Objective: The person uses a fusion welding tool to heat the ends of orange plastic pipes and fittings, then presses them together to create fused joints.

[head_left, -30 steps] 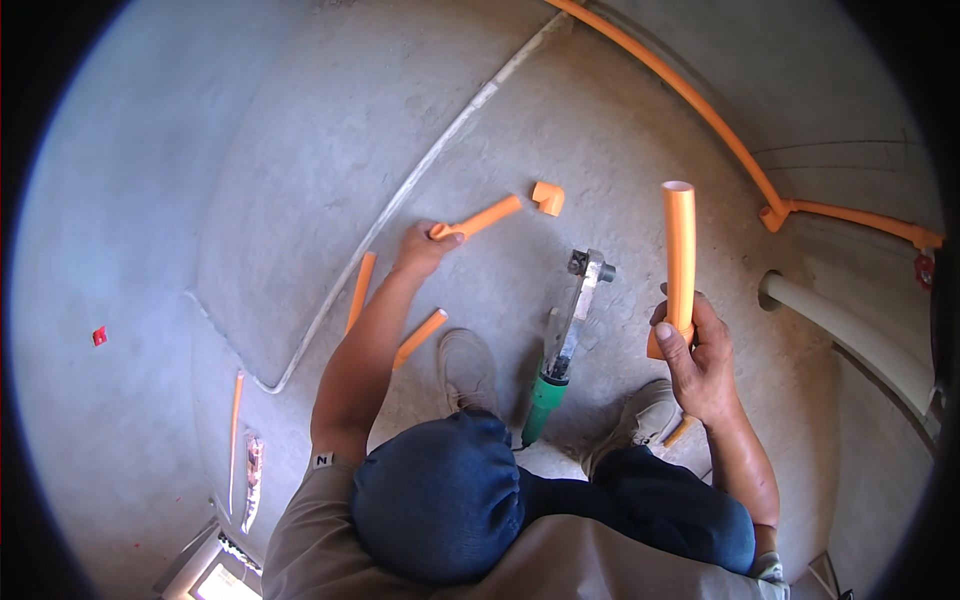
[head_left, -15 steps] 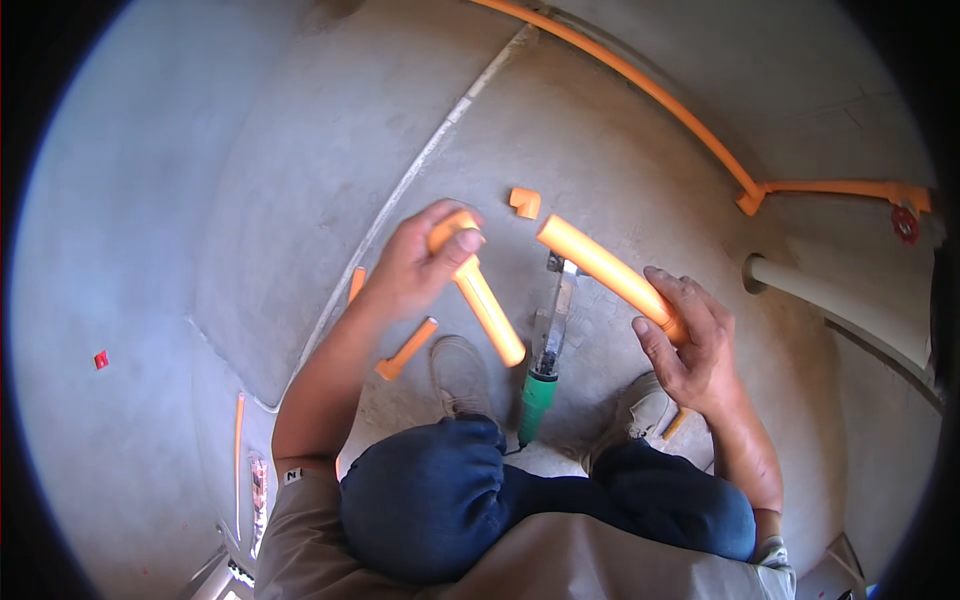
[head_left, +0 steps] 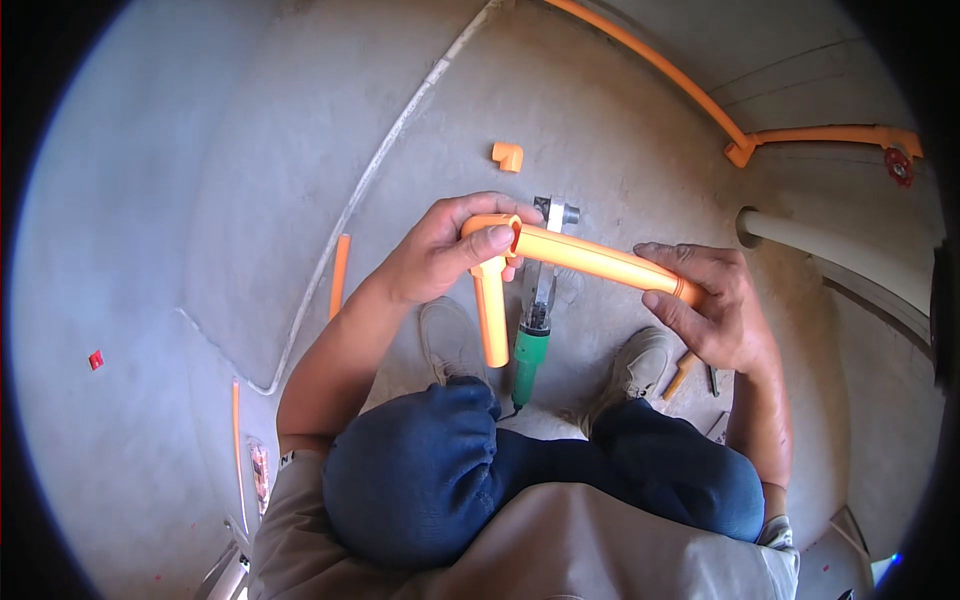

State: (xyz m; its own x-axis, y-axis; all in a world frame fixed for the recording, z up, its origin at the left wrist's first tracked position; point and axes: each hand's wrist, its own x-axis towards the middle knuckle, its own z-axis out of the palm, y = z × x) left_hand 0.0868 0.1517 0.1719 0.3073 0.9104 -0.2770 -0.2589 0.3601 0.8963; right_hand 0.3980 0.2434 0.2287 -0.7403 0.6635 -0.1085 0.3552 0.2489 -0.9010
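Crouched over a concrete floor (head_left: 200, 200), the left hand (head_left: 440, 250) grips closed around an orange elbow pipe (head_left: 490, 290) while the right hand (head_left: 715, 310) clasps a straight orange pipe (head_left: 590, 257), its end meeting the elbow.

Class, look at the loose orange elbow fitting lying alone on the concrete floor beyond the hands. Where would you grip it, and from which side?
Grip the elbow across its bend, coming from straight above. It lies flat on the floor with bare concrete on all sides, so nothing blocks a top approach, and fingers can close on its outer corner and inner angle. Probably avoid the open socket ends, which seem likelier to slip.
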